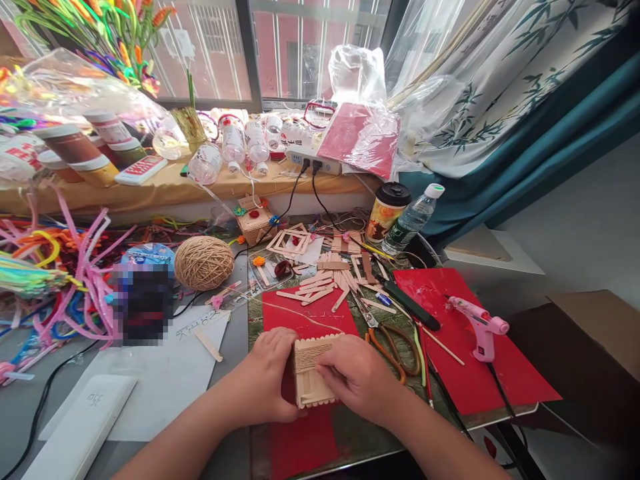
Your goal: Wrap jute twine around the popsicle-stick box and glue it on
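Note:
A small wooden craft-stick box [309,385] with scalloped edges is in front of me, its upper part covered by rows of tan twine [313,357]. My left hand [270,373] grips the box from the left, thumb at the bottom and fingers along the far side. My right hand [357,373] is closed at the box's face, fingertips pinched together at the lower edge of the twine rows. A loose strand runs from the twine ball [204,263] to the box's far edge, behind my right hand. The fingertips partly hide what they pinch.
Loose craft sticks [320,283], scissors [393,347] and a red sheet [305,310] lie beyond the box. At right, a pink glue gun [480,327] rests on another red sheet [525,373]. A water bottle [413,220] and lidded cup [387,212] stand behind. A white power bank [87,427] lies left.

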`<state>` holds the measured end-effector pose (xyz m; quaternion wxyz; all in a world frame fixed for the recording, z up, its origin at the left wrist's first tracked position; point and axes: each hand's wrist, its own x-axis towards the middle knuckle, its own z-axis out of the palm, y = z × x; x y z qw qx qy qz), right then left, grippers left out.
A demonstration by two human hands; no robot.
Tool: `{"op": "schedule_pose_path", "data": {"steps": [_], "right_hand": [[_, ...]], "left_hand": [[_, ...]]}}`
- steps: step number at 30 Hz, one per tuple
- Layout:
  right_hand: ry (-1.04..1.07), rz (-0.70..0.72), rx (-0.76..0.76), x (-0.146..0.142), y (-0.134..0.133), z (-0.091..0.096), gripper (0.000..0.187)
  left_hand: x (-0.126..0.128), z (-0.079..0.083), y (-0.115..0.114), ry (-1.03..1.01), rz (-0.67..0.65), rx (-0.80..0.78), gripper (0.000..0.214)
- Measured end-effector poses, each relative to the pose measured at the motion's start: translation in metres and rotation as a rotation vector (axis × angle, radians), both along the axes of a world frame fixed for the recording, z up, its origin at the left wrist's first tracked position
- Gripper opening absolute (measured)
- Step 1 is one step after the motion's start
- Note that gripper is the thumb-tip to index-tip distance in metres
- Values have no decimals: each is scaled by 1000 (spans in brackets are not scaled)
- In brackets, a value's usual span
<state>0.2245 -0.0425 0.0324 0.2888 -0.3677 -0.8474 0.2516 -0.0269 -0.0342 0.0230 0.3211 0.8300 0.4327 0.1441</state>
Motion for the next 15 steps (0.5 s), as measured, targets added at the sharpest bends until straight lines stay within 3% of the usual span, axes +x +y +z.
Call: {"op": "schedule_pose_path", "data": {"steps": [2,6,12,15], "right_hand": [[-55,12,33,1,-2,-3,15],[-118,21,83,-4,-2,-4,21],[-127,9,70,-5,-1,2,14],[-151,-35,-1,5,-3,5,13]], "left_hand": [[-1,-2,-1,-1,-3,11,100],[1,1,-6,-52,-28,-51,144],[8,7,-3,4,-201,-8,106],[8,8,-1,20,-209,-1,102]]}}
